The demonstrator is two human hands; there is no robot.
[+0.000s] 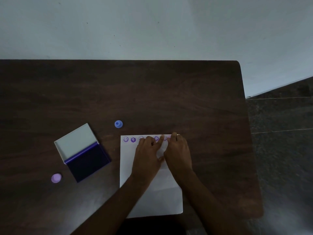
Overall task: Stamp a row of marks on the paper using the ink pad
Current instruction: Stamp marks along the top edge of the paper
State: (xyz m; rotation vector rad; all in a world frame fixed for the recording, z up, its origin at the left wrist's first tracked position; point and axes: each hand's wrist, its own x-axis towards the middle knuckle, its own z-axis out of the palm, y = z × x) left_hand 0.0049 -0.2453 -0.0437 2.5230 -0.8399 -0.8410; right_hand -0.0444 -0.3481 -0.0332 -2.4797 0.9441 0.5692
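Observation:
A white paper (169, 200) lies on the dark table with a row of purple marks (129, 139) along its top edge. My left hand (147, 156) rests flat on the paper, fingers apart, covering part of the row. My right hand (177, 150) is curled at the paper's top right, at the row's right end, closed on a small pink stamp (169, 138) that is almost hidden by the fingers. The ink pad (88, 161) lies open to the left of the paper, its white lid (76, 141) folded back.
A blue stamp (118, 124) stands on the table above the paper's top left corner. A light purple stamp (56, 178) sits left of the ink pad. The table's right edge (245, 133) drops to a dark floor; a pale wall lies beyond the far edge.

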